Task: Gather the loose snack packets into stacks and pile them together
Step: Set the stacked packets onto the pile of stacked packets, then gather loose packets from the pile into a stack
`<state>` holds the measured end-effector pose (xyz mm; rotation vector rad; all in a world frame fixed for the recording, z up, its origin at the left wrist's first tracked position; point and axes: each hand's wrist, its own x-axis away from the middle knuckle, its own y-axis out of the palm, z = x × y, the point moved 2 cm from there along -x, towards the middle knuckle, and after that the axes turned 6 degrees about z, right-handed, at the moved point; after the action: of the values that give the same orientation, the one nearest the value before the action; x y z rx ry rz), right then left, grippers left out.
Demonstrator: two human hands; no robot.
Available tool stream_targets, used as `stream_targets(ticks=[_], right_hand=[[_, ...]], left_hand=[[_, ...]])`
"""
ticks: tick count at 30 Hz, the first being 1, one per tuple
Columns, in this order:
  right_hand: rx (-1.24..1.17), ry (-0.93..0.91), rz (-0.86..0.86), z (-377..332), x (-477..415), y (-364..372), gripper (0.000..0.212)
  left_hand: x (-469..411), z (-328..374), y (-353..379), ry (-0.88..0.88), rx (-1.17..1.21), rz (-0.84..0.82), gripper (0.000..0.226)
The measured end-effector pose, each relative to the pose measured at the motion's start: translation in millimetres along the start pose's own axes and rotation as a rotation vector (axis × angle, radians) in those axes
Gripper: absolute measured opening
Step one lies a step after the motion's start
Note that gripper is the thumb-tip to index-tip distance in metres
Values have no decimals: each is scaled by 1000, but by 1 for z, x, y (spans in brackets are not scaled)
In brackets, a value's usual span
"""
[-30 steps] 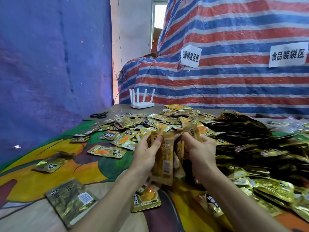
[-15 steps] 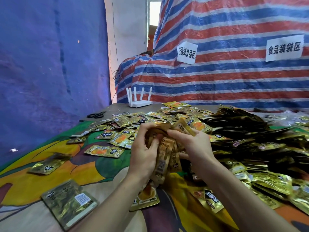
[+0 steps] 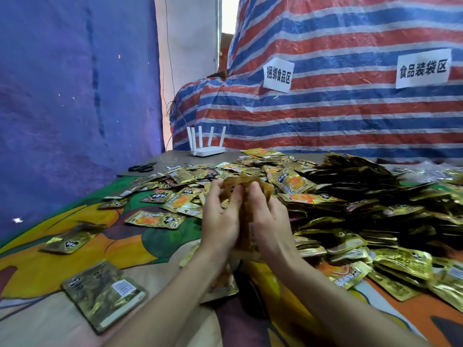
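Stacking step: our left hand [image 3: 220,221] and right hand [image 3: 270,219] clasp one packet bundle [image 3: 250,182], apparently squaring it; next, we judge, it joins the stacked heap [image 3: 363,189].

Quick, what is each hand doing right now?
Left hand: closed, gripping the bunch of snack packets.
Right hand: closed, gripping the same bunch from the other side.
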<state>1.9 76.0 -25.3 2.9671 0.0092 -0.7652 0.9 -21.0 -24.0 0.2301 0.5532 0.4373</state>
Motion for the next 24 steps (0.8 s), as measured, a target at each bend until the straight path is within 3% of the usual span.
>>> stream_targets(ticks=[2, 5, 7, 10, 13, 17, 19, 21, 24], right_hand=[[65, -97, 96, 2, 3, 1, 45], [252, -249, 196, 5, -1, -14, 46], [359, -280, 185, 9, -4, -22, 48], [382, -284, 160, 14, -3, -25, 48], [251, -227, 191, 12, -4, -24, 42], [17, -66, 220, 12, -5, -18, 54], [-33, -38, 220, 13, -5, -16, 56], [-43, -64, 202, 13, -6, -16, 41], [-62, -129, 186, 8, -12, -19, 15]], left_hand=[[5, -1, 5, -39, 67, -95, 12], [10, -6, 0, -312, 282, -212, 36], [15, -8, 0, -432, 285, -313, 50], [19, -12, 1, -361, 71, -347, 34], [17, -20, -3, -185, -72, -365, 44], [18, -27, -6, -157, -45, -480, 62], [18, -24, -6, -162, -31, -557, 49], [19, -20, -4, -131, -57, -598, 29], [19, -20, -1, -101, -130, -495, 20]])
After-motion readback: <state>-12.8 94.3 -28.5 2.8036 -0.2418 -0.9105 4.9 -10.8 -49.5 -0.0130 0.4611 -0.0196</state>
